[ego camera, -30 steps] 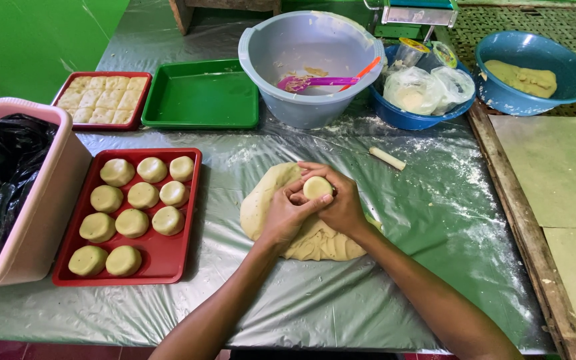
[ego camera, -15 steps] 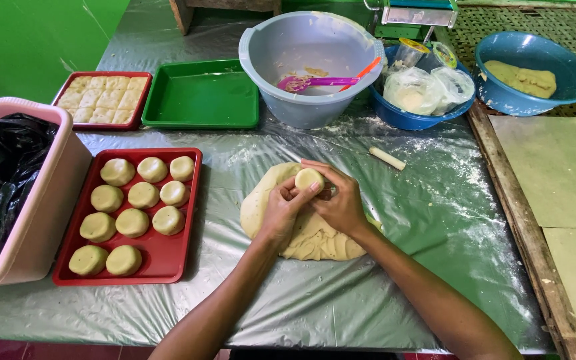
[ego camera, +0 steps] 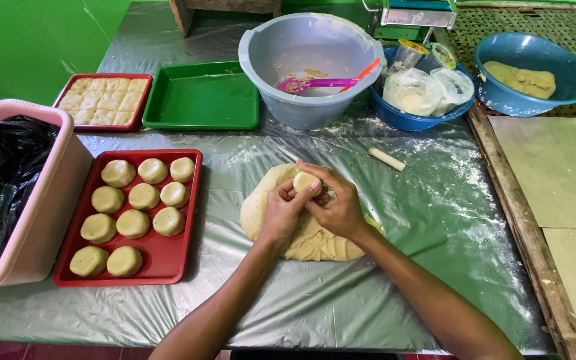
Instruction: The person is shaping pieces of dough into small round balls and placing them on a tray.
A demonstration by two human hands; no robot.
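Above the flattened dough sheet (ego camera: 315, 240) on the plastic-covered table (ego camera: 435, 220), the left hand (ego camera: 281, 213) and right hand (ego camera: 338, 207) close together around a small dough ball (ego camera: 303, 181), seemingly soft, light and easily dented, best cupped at its sides.

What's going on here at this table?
A person is shaping a small dough ball between the left hand and right hand, just above a big flattened dough mass on the plastic-covered table. To the left, a red tray holds eleven finished rounds. Behind it are an empty green tray, a second red tray of flat squares, a grey mixing bowl and two blue bowls.
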